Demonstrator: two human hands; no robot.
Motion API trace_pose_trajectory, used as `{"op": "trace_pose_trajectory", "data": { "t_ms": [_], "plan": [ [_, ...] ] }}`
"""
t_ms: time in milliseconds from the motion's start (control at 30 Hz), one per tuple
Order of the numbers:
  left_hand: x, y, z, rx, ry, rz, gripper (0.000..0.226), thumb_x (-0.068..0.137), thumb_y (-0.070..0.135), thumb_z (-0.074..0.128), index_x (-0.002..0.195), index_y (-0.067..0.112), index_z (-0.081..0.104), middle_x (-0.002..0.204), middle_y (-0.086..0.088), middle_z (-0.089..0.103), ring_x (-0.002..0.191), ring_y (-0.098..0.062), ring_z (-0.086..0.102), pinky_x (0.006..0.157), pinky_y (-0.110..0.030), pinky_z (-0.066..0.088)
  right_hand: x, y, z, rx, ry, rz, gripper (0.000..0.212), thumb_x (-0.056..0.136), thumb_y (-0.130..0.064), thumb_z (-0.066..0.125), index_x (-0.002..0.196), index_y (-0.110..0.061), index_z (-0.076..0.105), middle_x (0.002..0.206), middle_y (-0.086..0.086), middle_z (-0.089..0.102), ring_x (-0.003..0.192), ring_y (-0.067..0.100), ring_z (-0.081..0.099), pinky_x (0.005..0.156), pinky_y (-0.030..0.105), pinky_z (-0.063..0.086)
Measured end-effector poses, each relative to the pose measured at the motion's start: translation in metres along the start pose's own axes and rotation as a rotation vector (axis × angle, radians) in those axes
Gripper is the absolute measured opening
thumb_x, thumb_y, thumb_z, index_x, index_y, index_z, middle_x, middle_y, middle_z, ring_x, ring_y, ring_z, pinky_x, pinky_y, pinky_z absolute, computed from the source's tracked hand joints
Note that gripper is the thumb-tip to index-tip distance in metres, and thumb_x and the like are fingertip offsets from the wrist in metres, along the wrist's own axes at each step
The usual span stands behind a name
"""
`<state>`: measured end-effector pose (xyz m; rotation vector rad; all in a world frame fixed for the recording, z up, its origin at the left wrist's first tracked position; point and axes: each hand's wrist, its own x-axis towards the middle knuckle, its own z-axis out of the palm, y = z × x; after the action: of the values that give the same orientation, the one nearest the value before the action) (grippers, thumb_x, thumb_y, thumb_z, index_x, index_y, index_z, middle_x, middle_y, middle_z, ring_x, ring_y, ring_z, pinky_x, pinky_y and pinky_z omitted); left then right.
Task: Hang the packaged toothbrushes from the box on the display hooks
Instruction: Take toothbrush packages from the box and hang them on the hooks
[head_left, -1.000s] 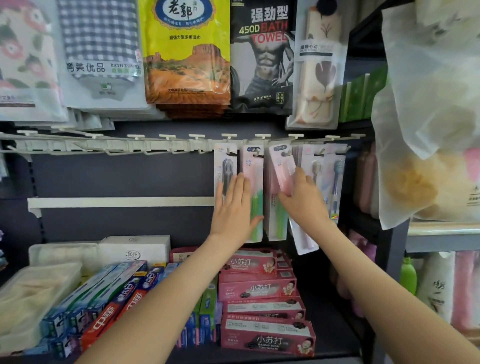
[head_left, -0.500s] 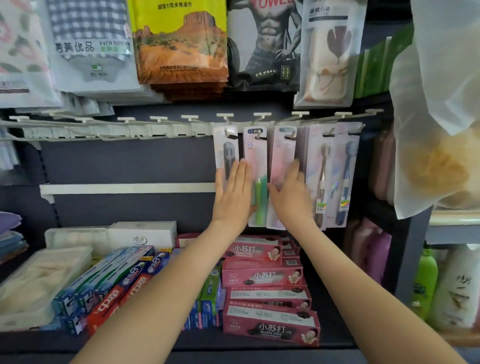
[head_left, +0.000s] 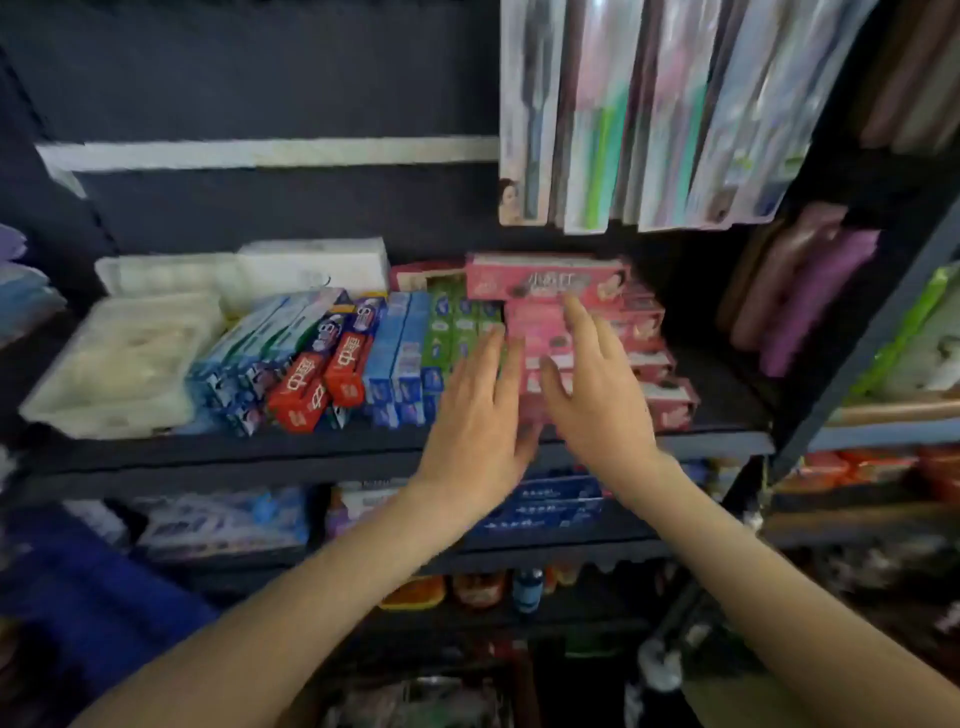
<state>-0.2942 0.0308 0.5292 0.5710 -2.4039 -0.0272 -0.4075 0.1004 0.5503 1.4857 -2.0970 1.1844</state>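
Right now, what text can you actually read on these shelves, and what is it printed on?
"中华": white characters, on the red toothpaste boxes.
Too blurred to read: the print on the pink toothpaste boxes.
Too blurred to read: the blue toothpaste boxes and green toothpaste boxes.
Nothing legible on the hanging toothbrush packs.

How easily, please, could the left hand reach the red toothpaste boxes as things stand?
Probably yes: the left hand is open and empty, and the red toothpaste boxes lie uncovered near the shelf front, just to its left.
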Motion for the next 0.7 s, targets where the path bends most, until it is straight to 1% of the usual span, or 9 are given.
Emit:
{"op": "trace_pose_trajectory", "data": {
  "t_ms": [67,167,233,300,367,433,467,533,700],
  "plan": [
    [-0.062,-0.019,0.007,-0.026,-0.104,-0.011,0.078,0.079,0.025,0.071,0.142,-0.004,0.037,0.145,-0.025,0.041,0.132,-0.038,0.043,0.106,-0.048,0.037,-0.048,-0.015,0.029,0.036,-0.106,0.028,0.057,0.092,-0.008,0.058,0.144,-0.004,0.035,0.129,0.014,0.052,0.118,0.026,0.047,0.092,0.032,0.041],
    [-0.149,-0.056,0.022,-0.059,-0.329,-0.106,0.074,0.079,0.028,0.075,0.139,-0.002,0.043,0.140,-0.020,0.048,0.126,-0.033,0.052,0.098,-0.043,0.047,-0.122,-0.028,0.081,0.049,-0.268,0.067,0.056,0.092,-0.012,0.060,0.143,-0.006,0.038,0.126,0.013,0.054,0.114,0.028,0.054,0.084,0.038,0.050],
    [-0.203,-0.080,0.035,-0.073,-0.499,-0.214,0.072,0.084,0.030,0.071,0.143,0.001,0.040,0.145,-0.014,0.044,0.131,-0.028,0.047,0.103,-0.036,0.043,-0.171,-0.029,0.118,0.025,-0.384,0.099,0.057,0.088,-0.011,0.065,0.140,-0.005,0.043,0.124,0.015,0.057,0.112,0.032,0.057,0.080,0.037,0.052],
    [-0.255,-0.105,0.056,-0.090,-0.707,-0.344,0.070,0.095,0.036,0.054,0.151,0.007,0.024,0.156,-0.008,0.026,0.142,-0.023,0.030,0.114,-0.033,0.028,-0.217,-0.024,0.151,0.000,-0.507,0.148,0.058,0.084,-0.007,0.070,0.137,-0.002,0.046,0.118,0.016,0.060,0.104,0.035,0.061,0.072,0.034,0.053],
    [-0.305,-0.127,0.081,-0.068,-0.860,-0.432,0.068,0.100,0.040,0.041,0.154,0.013,0.011,0.160,-0.002,0.013,0.147,-0.018,0.016,0.118,-0.032,0.022,-0.263,-0.014,0.183,-0.025,-0.648,0.217,0.058,0.085,-0.009,0.070,0.137,-0.004,0.046,0.116,0.016,0.061,0.099,0.035,0.063,0.068,0.035,0.054],
    [-0.352,-0.145,0.108,-0.068,-0.974,-0.479,0.065,0.102,0.037,0.038,0.154,0.014,0.007,0.161,0.000,0.011,0.148,-0.017,0.010,0.117,-0.029,0.021,-0.310,0.001,0.216,-0.063,-0.790,0.246,0.058,0.089,-0.014,0.067,0.141,-0.005,0.043,0.119,0.015,0.059,0.103,0.035,0.063,0.073,0.037,0.055],
    [-0.374,-0.152,0.120,-0.074,-1.012,-0.495,0.064,0.102,0.035,0.037,0.154,0.015,0.007,0.160,0.000,0.012,0.148,-0.017,0.009,0.116,-0.027,0.022,-0.334,0.009,0.233,-0.087,-0.875,0.264,0.057,0.092,-0.018,0.062,0.144,-0.007,0.039,0.125,0.014,0.056,0.111,0.034,0.059,0.081,0.037,0.053],
    [-0.416,-0.167,0.149,-0.059,-1.080,-0.517,0.062,0.103,0.034,0.037,0.154,0.016,0.008,0.159,-0.001,0.014,0.145,-0.018,0.018,0.112,-0.027,0.028,-0.380,0.026,0.265,-0.098,-1.035,0.333,0.054,0.099,-0.023,0.050,0.148,-0.011,0.030,0.135,0.010,0.049,0.123,0.028,0.050,0.095,0.035,0.044],
    [-0.509,-0.207,0.237,0.004,-1.231,-0.608,0.060,0.102,0.032,0.040,0.153,0.015,0.014,0.158,-0.006,0.019,0.143,-0.022,0.025,0.112,-0.031,0.031,-0.481,0.065,0.339,-0.138,-1.274,0.452,0.055,0.102,-0.027,0.038,0.151,-0.016,0.017,0.151,0.005,0.032,0.138,0.021,0.032,0.110,0.030,0.030]
  ]
}}
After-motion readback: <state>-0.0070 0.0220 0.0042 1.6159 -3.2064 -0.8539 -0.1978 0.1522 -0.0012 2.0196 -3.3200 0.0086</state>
